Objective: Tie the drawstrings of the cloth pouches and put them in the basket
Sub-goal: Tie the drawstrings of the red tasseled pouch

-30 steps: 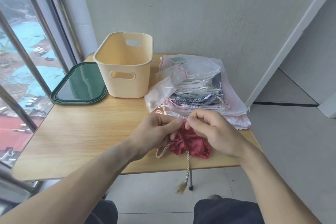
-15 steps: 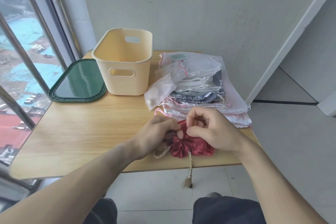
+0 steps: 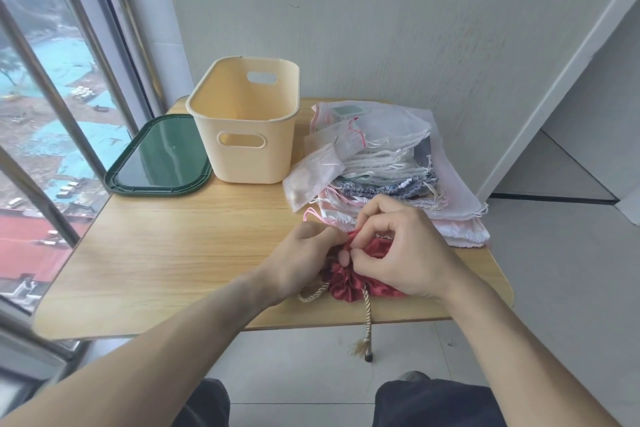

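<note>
The red pouch lies at the near edge of the table, its mouth gathered into tight folds. Both hands work at that mouth. The left hand has its fingers curled in and pinches the gathered cloth; the right hand is likewise curled over the top of the pouch and pinches at the same spot, fingertips of the two hands touching. Whether the pinch takes in the cord as well as the cloth cannot be told, since the fingers cover it.

One end of the twisted cord hangs over the table edge and ends in a tassel; a second loop shows under the left wrist.

The step in hand appears to be the tying of this first pouch (the mouth looks drawn shut, no knot visible). The basket stands at the back of the table and seems to hold nothing. The pile of pouches just right of it awaits tying.

The next move likely calls for taking up both cord ends, crossing them and pulling snug, without letting the gathers loosen.
</note>
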A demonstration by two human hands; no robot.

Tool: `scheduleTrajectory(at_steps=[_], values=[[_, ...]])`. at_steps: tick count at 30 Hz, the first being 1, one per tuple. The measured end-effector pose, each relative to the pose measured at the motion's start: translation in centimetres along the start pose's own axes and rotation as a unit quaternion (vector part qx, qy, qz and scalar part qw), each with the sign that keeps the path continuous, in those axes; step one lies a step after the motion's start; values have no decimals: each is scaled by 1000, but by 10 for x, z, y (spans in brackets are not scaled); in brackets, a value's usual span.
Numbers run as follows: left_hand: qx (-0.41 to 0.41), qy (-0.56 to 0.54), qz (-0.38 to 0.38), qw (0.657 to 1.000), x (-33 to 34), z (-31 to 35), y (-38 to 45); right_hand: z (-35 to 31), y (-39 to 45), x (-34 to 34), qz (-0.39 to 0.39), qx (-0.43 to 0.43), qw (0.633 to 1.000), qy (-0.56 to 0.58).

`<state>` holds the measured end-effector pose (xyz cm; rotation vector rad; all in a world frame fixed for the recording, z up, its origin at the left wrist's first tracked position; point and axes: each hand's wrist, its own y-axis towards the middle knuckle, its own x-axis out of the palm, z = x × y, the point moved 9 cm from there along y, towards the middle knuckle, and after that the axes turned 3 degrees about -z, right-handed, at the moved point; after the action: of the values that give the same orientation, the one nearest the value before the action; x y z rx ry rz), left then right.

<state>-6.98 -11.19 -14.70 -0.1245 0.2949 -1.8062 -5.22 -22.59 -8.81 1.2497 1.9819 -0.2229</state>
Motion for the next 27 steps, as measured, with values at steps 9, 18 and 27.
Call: scheduleTrajectory(at_steps=[9, 18, 27], values=[[-21, -126, 29, 991, -9, -2, 6, 18, 2, 14, -42, 72, 974, 211], [-6, -153, -56, 987, 3, -7, 12, 31, -2, 24, -62, 132, 943, 300], [-10, -136, -129, 982, 15, -7, 10, 26, 0, 17, -24, 113, 989, 88]])
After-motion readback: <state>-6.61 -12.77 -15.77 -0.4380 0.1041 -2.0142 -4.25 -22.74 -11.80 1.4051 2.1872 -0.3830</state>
